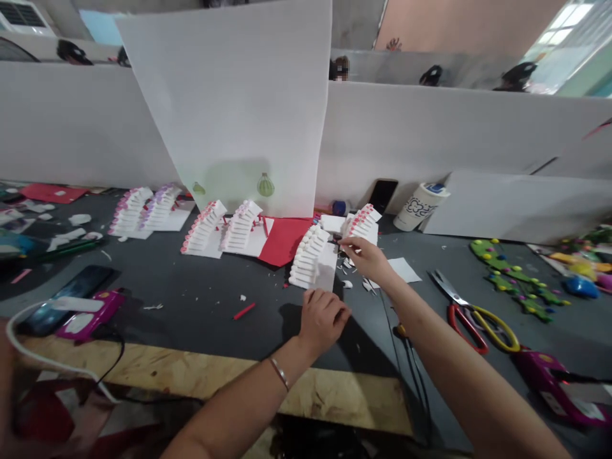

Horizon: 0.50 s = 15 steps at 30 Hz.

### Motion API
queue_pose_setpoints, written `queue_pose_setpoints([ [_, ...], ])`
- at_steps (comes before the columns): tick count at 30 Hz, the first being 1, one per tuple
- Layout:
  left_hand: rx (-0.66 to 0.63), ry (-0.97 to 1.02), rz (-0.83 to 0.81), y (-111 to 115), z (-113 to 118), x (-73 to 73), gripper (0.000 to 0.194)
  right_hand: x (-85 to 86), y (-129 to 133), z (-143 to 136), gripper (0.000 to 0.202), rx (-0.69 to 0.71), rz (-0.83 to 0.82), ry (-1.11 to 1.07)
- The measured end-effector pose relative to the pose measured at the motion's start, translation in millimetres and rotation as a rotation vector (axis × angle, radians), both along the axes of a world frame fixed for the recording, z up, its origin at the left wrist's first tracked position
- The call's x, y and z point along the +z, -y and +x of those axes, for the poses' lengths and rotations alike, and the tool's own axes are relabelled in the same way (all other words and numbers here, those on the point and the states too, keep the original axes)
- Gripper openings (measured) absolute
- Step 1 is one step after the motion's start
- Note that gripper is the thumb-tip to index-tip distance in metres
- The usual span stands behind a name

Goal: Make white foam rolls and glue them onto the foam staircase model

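Observation:
My right hand [367, 258] reaches over the dark table with thumb and fingers pinched together at a small dark item that I cannot make out. Just left of those fingertips stands a curved row of white sticks with rounded white ends [308, 256], which look like cotton swabs, on a white card [327, 268]. My left hand [322, 317] is curled at the lower edge of this card; whether it holds anything is hidden. Beyond my right hand stands a similar row with pink-red ends [362, 220]. White scraps [347, 284] lie below my right fingers.
Left of the card are red paper [288, 241], more swab rows [243, 226] and a red stick [244, 311]. Open scissors [459, 299], a cup [421, 207] and a magenta device [557, 386] stand to the right. A phone [71, 296] lies left; white boards [239, 95] rise behind.

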State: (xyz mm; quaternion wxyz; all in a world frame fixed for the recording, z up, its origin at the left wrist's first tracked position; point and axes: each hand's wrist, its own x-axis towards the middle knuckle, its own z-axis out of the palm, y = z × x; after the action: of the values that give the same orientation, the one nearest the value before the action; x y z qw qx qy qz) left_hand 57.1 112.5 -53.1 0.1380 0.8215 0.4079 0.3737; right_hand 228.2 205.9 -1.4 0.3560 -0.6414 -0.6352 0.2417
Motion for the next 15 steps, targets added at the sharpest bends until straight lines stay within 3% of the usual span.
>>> queue_pose_setpoints([
  [3, 0.059, 0.181, -0.008, -5.1, -9.1, 20.0, 0.017, -8.8, -30.1, -9.1, 0.028, -0.069, -0.064, -0.079],
  [5, 0.112, 0.290, -0.040, -19.9, -19.3, 38.9, 0.017, -15.4, -45.9, -13.9, 0.028, -0.113, -0.110, -0.114],
  [9, 0.155, 0.409, -0.236, -82.8, -37.3, 69.2, 0.016, -22.7, -64.4, -23.1, 0.023, -0.137, -0.217, -0.178],
  [12, 0.193, 0.439, -0.475, -140.7, -38.5, 71.7, 0.012, -23.8, -71.3, -28.9, 0.020, -0.130, -0.277, -0.234],
  [15, 0.207, 0.428, -0.568, -183.6, -31.3, 60.9, 0.011, -26.3, -75.9, -31.0, 0.018, -0.139, -0.294, -0.275],
])
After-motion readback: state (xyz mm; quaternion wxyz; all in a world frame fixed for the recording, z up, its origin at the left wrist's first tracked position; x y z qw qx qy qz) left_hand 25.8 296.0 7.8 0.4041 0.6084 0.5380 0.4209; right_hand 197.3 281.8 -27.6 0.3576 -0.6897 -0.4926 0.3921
